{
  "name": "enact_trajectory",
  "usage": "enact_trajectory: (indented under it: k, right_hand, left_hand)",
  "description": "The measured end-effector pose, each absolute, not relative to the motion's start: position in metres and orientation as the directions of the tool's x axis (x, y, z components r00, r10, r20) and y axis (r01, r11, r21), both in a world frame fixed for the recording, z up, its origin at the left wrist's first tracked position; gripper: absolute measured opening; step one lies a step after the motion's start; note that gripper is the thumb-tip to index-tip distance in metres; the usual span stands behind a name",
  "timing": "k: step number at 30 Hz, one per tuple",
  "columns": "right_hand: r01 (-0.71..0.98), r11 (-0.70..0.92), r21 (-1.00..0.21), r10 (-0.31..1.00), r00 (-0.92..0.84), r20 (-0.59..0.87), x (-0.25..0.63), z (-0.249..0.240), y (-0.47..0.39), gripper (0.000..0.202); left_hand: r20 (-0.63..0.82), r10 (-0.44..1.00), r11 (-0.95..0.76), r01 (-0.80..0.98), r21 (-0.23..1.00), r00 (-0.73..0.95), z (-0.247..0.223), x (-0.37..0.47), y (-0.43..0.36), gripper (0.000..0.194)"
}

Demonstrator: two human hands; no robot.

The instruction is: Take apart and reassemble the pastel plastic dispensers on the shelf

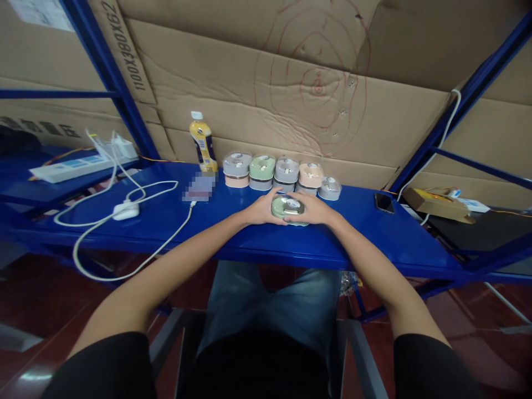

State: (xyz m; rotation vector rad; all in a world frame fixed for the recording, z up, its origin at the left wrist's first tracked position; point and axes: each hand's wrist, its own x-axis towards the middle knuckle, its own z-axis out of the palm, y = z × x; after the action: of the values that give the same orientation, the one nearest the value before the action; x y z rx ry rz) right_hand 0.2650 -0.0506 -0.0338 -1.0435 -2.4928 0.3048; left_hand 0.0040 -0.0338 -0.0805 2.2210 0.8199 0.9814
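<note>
A green lidded container (287, 206) with a pale label on top is gripped from both sides near the front of the blue table. My left hand (266, 209) wraps round its left side, and my right hand (313, 208) closes on its right side. Part of something pale green shows beneath it, too covered to make out. Just behind my hands stand small lidded containers in a row: a grey one (238, 164) on a pink one, a green one (262, 167), another grey one (286, 170), a peach one (311, 174), and a single grey one (330, 188) at the right end.
A yellow drink bottle (203, 145) stands behind a blurred-out flat object (200, 187) with a white cable (177, 230) plugged in. A white adapter (126, 210), power strip (85, 167), black phone (384, 203) and open cardboard box (438, 206) lie around. Cardboard (208, 66) walls the back.
</note>
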Motion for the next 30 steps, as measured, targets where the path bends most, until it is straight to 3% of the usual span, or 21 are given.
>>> enact_trajectory:
  k: [8, 13, 18, 21, 25, 30]
  right_hand:
    - [0.680, 0.662, -0.314, 0.749, -0.609, 0.260, 0.258, -0.033, -0.053, 0.100]
    - [0.672, 0.691, -0.267, 0.720, -0.608, 0.334, 0.267, -0.041, -0.062, 0.098]
    - [0.721, 0.659, -0.214, 0.732, -0.549, 0.403, 0.321, -0.050, -0.099, 0.084]
    - [0.828, 0.537, -0.162, 0.802, -0.442, 0.402, 0.373, -0.056, -0.124, 0.079]
    - [0.969, 0.214, -0.126, 0.918, -0.155, 0.364, 0.432, -0.060, -0.134, 0.082]
    - [0.972, -0.178, -0.155, 0.933, 0.217, 0.287, 0.446, -0.050, -0.090, 0.093]
  left_hand:
    - [0.456, 0.697, -0.678, 0.300, 0.671, 0.554, -0.079, 0.007, -0.035, 0.138]
    - [0.396, 0.736, -0.649, 0.407, 0.642, 0.550, -0.077, 0.003, -0.038, 0.136]
    - [0.363, 0.732, -0.660, 0.467, 0.589, 0.576, -0.074, -0.004, -0.041, 0.108]
    - [0.357, 0.723, -0.676, 0.499, 0.542, 0.592, -0.072, -0.003, -0.042, 0.093]
    - [0.359, 0.716, -0.689, 0.522, 0.504, 0.598, -0.072, -0.001, -0.039, 0.085]
    - [0.362, 0.709, -0.699, 0.535, 0.475, 0.605, -0.075, 0.000, -0.035, 0.083]
